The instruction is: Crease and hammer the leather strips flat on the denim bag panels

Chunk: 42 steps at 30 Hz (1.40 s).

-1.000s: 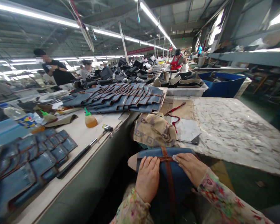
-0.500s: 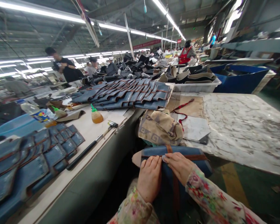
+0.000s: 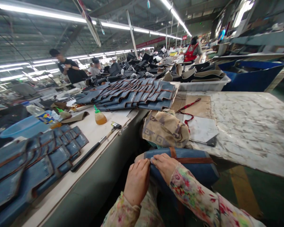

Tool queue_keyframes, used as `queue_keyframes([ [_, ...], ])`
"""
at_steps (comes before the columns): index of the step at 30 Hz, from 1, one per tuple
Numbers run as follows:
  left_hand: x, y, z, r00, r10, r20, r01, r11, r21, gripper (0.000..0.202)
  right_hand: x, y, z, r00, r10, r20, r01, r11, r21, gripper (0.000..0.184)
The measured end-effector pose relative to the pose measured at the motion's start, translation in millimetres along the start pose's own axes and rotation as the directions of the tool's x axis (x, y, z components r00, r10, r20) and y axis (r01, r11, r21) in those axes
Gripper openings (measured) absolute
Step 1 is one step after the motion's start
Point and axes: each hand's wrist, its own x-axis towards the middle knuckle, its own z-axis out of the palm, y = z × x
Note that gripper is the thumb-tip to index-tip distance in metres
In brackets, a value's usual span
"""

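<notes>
A blue leather-like panel [image 3: 191,170] with brown strips lies bent over a support with a pale end, beside the table's edge. My left hand [image 3: 137,179] is closed at the panel's left end, its fingers curled over the top edge. Right beside it, my right hand [image 3: 164,166] has its fingers bent and pressed onto the panel's edge, close to the left fingertips. A small pale bit shows between the two hands; what it is I cannot make out. The thumbs are hidden. Just beyond the panel sits a crumpled patterned cloth [image 3: 165,128].
Stacked blue panels [image 3: 130,94] lie ahead, more blue panels [image 3: 44,154] at left. A hammer [image 3: 97,146] and a glue bottle [image 3: 100,116] are on the left table. At right stand a white tray [image 3: 203,85] and a blue bin [image 3: 253,75]. People work farther back.
Both hands have moved left along the panel's edge to its left end, staying close together. The view has shifted slightly.
</notes>
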Motion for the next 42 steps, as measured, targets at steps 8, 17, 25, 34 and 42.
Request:
queue_keyframes([
  [8, -12, -11, 7.9, 0.997, -0.012, -0.072, 0.013, 1.0, 0.016, 0.034, 7, -8, 7, 0.997, 0.065, 0.041, -0.066, 0.997, 0.048, 0.034],
  [17, -10, -7, 6.7, 0.997, -0.053, -0.05, 0.052, 0.998, -0.024, 0.031, -34, 19, 5, 0.986, 0.026, -0.167, -0.038, 0.997, -0.068, 0.036],
  [25, -10, -62, -21.7, 0.988, -0.149, -0.031, 0.151, 0.987, 0.054, 0.029, -87, 41, 7, 0.959, 0.071, -0.274, -0.121, 0.978, -0.171, 0.041],
  [34, -5, -205, -58.9, 0.759, -0.651, 0.032, 0.607, 0.724, 0.326, 0.042, -124, 42, 5, 0.915, 0.147, -0.376, -0.212, 0.967, -0.139, 0.034],
  [42, -14, -121, -56.2, 0.799, -0.52, 0.301, 0.594, 0.76, -0.264, 0.042, -134, 34, -5, 0.897, 0.195, -0.398, -0.263, 0.957, -0.124, 0.034],
])
